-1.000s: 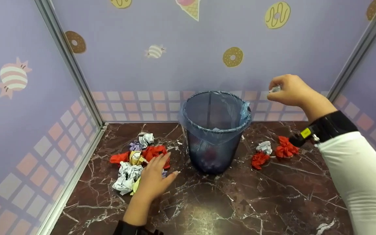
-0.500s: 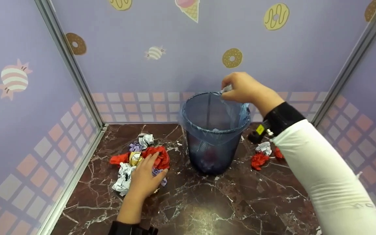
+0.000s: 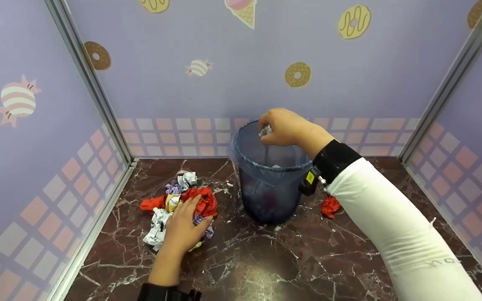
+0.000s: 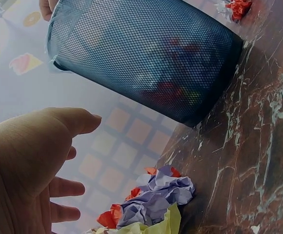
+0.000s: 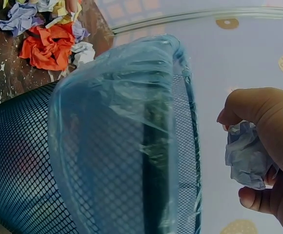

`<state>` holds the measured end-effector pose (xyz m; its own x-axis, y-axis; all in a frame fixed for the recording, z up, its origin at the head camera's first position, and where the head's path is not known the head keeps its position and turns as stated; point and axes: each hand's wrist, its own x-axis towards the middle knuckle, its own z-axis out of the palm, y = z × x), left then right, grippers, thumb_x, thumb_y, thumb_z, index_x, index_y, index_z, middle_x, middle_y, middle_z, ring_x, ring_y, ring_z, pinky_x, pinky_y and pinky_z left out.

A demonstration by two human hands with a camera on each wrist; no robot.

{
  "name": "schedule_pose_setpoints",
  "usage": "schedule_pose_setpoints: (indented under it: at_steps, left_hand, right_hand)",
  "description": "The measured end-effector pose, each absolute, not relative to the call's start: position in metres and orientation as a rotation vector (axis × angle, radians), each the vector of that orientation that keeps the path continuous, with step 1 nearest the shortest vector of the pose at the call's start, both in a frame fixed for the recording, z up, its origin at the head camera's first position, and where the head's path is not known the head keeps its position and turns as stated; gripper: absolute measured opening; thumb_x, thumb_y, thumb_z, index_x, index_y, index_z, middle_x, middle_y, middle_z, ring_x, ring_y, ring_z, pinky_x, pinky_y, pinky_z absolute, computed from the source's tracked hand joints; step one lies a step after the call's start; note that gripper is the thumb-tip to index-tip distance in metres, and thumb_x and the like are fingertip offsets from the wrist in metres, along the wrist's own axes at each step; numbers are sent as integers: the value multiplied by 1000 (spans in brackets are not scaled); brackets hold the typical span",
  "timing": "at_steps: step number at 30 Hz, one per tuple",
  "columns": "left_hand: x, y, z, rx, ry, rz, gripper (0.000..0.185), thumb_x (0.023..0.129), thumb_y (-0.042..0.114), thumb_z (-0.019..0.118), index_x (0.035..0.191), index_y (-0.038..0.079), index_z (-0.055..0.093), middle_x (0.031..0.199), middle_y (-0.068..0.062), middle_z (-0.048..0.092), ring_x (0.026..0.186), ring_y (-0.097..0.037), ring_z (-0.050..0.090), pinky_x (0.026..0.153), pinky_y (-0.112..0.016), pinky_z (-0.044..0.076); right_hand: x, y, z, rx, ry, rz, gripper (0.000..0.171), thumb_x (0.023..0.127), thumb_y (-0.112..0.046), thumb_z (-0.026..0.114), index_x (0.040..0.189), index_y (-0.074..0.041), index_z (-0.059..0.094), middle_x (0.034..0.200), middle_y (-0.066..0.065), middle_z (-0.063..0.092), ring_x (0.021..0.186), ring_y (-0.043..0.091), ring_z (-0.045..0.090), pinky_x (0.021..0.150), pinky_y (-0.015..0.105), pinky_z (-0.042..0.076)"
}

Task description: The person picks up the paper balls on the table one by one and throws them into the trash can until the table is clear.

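Right hand (image 3: 285, 127) over the bin mouth, clutching a crumpled pale-blue paper ball (image 5: 248, 155).

The paper ball hangs just above the rim of the dark mesh wastebasket with blue plastic liner (image 3: 271, 175), near its back edge. The left hand (image 3: 184, 228), fingers loose and spread, rests on the heap of crumpled red, white and purple papers (image 3: 178, 205) left of the basket on the dark marble tabletop (image 3: 266, 259), with bare marble in front.

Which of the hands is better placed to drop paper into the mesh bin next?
The right hand, probably. It already holds a crumpled paper ball directly over the mesh bin's lined opening. The left hand rests low on the paper pile beside the bin, gripping nothing visible.
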<state>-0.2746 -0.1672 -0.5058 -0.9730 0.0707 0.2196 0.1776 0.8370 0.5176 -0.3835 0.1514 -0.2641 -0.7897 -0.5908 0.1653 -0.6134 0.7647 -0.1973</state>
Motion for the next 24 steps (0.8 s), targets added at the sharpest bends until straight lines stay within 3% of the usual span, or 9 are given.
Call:
schedule_pose_setpoints:
  at_steps: [10,18,24]
  left_hand:
    - [-274,-168,-508,-198,-2815,-824,76,93,49,68,158,22,42,162,-17,43,150,-49,35,113,-77,29]
    - [-275,-169,-506,-203,-2821,-841,77,93,50,68,159,21,41,163,-17,42,151,-48,35,116,-75,28]
    - [-275,-169,-506,-203,-2817,-833,76,93,50,68,159,21,41,162,-16,43,150,-47,35,116,-75,29]
  right_hand:
    - [-381,149,-269,963,-2861,396,20,86,-20,67,100,-8,74,106,12,71,96,29,63,90,45,53]
    - [-381,149,-276,994,-2864,408,50,86,-35,75,128,-10,69,132,14,66,128,33,59,111,46,47]
    - [-379,151,-278,1006,-2878,371,57,88,-39,73,136,-10,65,137,13,65,134,34,56,114,48,44]
